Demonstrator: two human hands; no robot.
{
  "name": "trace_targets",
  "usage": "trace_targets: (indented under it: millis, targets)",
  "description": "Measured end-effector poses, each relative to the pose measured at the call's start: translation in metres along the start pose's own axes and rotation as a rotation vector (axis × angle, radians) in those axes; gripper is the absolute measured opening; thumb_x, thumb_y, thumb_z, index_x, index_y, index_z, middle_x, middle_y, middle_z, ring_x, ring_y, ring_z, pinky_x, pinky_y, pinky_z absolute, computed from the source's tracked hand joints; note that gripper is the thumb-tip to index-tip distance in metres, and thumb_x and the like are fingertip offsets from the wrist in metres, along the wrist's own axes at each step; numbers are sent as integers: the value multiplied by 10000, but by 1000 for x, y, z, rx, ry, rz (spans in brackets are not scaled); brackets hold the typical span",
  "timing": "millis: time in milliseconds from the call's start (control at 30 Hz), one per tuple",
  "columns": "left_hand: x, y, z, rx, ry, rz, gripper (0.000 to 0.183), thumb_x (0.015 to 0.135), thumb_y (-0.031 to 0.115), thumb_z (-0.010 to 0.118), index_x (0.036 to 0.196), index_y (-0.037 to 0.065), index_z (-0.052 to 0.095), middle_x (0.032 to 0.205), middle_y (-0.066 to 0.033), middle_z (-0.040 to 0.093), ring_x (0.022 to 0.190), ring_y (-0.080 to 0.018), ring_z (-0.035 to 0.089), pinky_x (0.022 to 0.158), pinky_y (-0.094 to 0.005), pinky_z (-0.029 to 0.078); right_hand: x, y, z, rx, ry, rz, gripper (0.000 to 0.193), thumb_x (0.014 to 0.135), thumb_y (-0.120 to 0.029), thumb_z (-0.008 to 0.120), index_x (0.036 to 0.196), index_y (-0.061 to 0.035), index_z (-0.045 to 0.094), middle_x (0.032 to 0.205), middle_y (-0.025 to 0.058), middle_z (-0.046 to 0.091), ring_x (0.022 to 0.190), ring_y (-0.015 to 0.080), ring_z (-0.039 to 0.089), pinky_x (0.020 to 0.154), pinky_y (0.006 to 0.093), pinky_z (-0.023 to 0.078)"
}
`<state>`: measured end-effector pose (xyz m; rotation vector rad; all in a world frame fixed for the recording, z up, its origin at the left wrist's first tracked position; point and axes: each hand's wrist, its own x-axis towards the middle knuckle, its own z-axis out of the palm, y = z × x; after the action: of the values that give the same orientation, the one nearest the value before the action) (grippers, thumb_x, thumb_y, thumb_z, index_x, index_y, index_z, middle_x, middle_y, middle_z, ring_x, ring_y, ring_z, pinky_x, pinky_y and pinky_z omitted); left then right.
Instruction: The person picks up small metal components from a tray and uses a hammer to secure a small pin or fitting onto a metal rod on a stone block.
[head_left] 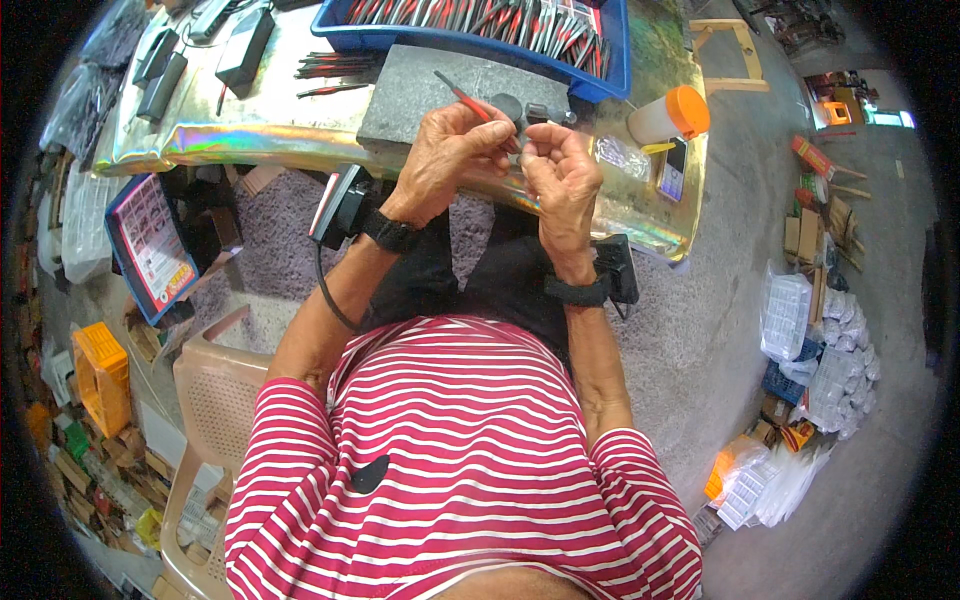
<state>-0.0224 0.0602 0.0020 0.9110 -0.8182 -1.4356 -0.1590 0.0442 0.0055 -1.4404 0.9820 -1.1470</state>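
My left hand is closed around a slim red-and-dark tool with a thin pointed end, which slants up to the left. Close beside it, my right hand pinches with thumb and forefinger near the tool's lower end; whatever lies between those fingers is too small to make out. Both hands are over the front edge of a grey stone-like block on the table. Behind my fingers, a dark round piece and a small dark metal part rest on the block.
A blue tray full of similar tools stands behind the block, and a small pile of them lies left. An orange-lidded jar stands right on the shiny table cover. Black boxes sit far left; a plastic chair stands below.
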Motion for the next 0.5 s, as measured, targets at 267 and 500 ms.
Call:
trace_targets:
  millis: [267,500]
  targets:
    - [19,-6,3,303,84,237,66,788,74,524,820,18,538,659,-31,571,600,-65,524,525,-196,426,7,0,5,142,16,118,207,761,-21,480,956,38,446,808,64,524,577,72,489,442,163,402]
    - [38,-14,3,369,147,307,17,779,37,510,790,30,522,599,14,508,562,-52,469,499,-195,394,14,9,0,228,32,145,234,751,-8,479,974,48,435,844,90,534,587,83,495,449,165,414]
